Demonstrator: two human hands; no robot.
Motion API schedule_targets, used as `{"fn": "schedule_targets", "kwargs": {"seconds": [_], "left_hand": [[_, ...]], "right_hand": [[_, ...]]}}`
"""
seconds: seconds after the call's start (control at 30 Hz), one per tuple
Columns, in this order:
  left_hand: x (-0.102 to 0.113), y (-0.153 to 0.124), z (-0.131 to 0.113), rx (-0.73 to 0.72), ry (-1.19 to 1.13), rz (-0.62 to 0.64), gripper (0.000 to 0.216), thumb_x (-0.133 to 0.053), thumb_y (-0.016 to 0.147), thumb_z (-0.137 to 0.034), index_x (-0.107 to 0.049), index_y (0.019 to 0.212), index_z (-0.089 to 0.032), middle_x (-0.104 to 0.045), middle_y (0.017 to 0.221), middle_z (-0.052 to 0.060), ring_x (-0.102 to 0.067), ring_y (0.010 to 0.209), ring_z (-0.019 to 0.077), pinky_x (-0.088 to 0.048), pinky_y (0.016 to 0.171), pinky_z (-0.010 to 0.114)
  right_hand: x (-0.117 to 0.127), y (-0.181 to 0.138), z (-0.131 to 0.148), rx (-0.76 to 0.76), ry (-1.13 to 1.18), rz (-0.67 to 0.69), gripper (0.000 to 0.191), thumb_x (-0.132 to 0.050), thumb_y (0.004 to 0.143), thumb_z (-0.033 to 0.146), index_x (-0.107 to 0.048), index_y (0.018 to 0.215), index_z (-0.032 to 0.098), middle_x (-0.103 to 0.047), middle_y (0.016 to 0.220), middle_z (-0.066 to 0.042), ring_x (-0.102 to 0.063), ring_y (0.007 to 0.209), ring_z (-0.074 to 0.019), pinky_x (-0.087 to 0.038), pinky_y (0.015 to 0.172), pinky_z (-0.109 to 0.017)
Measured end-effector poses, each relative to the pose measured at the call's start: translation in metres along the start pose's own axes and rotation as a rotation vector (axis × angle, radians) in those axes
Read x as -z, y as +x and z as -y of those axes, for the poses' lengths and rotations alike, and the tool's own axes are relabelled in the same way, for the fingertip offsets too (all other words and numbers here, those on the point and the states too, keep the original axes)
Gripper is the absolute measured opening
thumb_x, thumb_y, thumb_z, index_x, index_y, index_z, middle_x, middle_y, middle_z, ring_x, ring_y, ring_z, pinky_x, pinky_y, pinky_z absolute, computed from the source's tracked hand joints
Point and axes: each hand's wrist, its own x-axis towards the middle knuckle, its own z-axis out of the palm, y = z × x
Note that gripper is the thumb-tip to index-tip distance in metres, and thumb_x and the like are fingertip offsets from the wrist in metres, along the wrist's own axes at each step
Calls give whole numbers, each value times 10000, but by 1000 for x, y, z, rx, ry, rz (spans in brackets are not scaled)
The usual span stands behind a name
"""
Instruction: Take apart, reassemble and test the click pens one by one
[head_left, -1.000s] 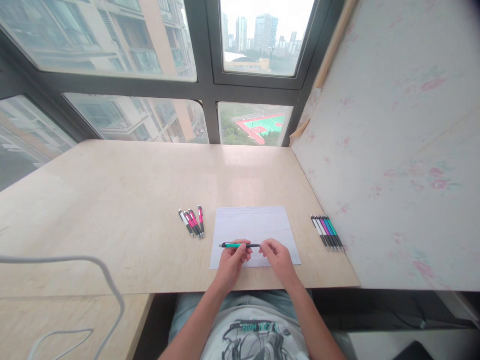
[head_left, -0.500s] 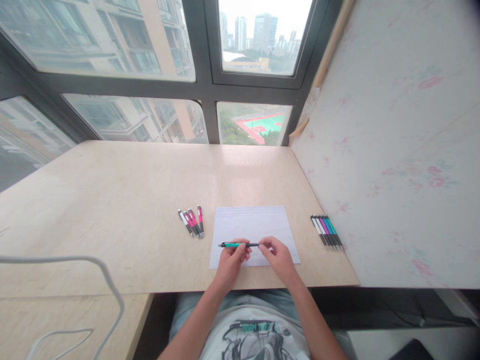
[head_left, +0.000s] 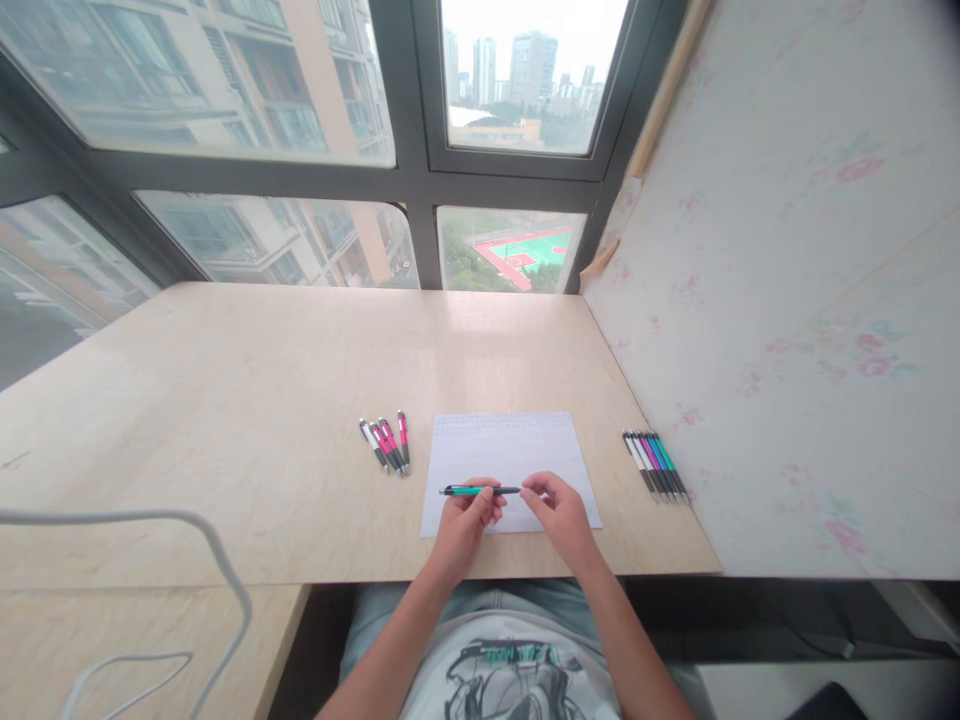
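Observation:
A green and black pen (head_left: 463,490) lies level across my fingers above the sheet of paper (head_left: 499,455), its black end pointing right. My left hand (head_left: 463,525) is closed round the pen's middle, thumb on top. At the black end, the thumb and fingertips of my right hand (head_left: 559,512) pinch the pen's tip; the tip itself is hidden by them. Handwritten lines run along the top of the paper, which lies flat under both hands.
Several pink and white pens (head_left: 386,447) lie loosely left of the paper. To the right, a neat row of several pens (head_left: 655,466) lies by the papered wall (head_left: 787,300). A grey cable (head_left: 202,530) loops over the desk's (head_left: 262,400) left side. Windows stand behind.
The hands and pen keep almost the same pose. The whole view has shifted very slightly.

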Motion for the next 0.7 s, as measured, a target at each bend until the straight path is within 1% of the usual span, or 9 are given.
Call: {"fn": "schedule_targets", "kwargs": {"seconds": [0.13, 0.27, 0.37, 0.43, 0.5, 0.57, 0.67, 0.7], "left_hand": [[1, 1, 0, 11, -57, 3, 289, -745, 795, -332, -682, 973, -113, -684, 750, 63, -554, 612, 86, -407, 570, 195], [3, 3, 0, 21, -99, -7, 278, -741, 804, -322, -680, 980, -115, -680, 749, 59, -557, 616, 79, -417, 580, 185], [3, 3, -1, 24, -126, -21, 286, -757, 789, -321, -685, 968, -110, -677, 743, 59, -562, 615, 80, -428, 582, 183], [3, 3, -2, 30, -153, -27, 291, -768, 777, -316, -689, 963, -108, -677, 740, 59, -569, 614, 81, -441, 589, 184], [4, 3, -3, 39, -182, -27, 284, -771, 773, -307, -692, 961, -109, -679, 741, 59, -578, 615, 82, -453, 602, 186], [4, 3, -3, 44, -205, -22, 271, -772, 772, -296, -694, 955, -112, -683, 745, 61, -588, 620, 83, -465, 618, 187], [4, 1, -4, 47, -230, -12, 261, -773, 768, -287, -695, 947, -114, -687, 741, 63, -598, 629, 87, -470, 630, 185], [4, 1, -4, 47, -236, -9, 259, -772, 770, -287, -694, 947, -115, -686, 736, 62, -599, 630, 88, -469, 626, 184]], "right_hand": [[0, 0, -5, -24, 40, -13, 255, -665, 809, 432, -685, 879, 188, -695, 888, -75, -632, 858, -221, -490, 694, -297], [2, 2, -10, -34, 37, -37, 252, -667, 804, 426, -694, 879, 186, -706, 877, -75, -644, 840, -222, -505, 706, -308], [4, 9, -13, -19, -30, -70, 239, -646, 819, 404, -704, 892, 184, -721, 864, -73, -659, 818, -221, -516, 722, -318], [2, 18, -13, 27, -128, -78, 227, -592, 859, 372, -709, 909, 184, -733, 887, -76, -671, 823, -217, -523, 739, -318], [-3, 30, -12, 112, -283, -48, 225, -527, 895, 314, -711, 907, 185, -737, 918, -77, -674, 835, -205, -522, 751, -308], [-13, 44, -9, 198, -428, 9, 211, -507, 895, 251, -708, 899, 188, -732, 925, -70, -667, 822, -189, -512, 746, -291], [-33, 68, -2, 252, -510, 74, 182, -526, 870, 179, -696, 934, 190, -715, 902, -57, -640, 778, -172, -485, 750, -279], [-40, 75, 0, 264, -539, 91, 176, -527, 863, 156, -691, 919, 188, -706, 885, -57, -629, 785, -174, -473, 765, -284]]}}
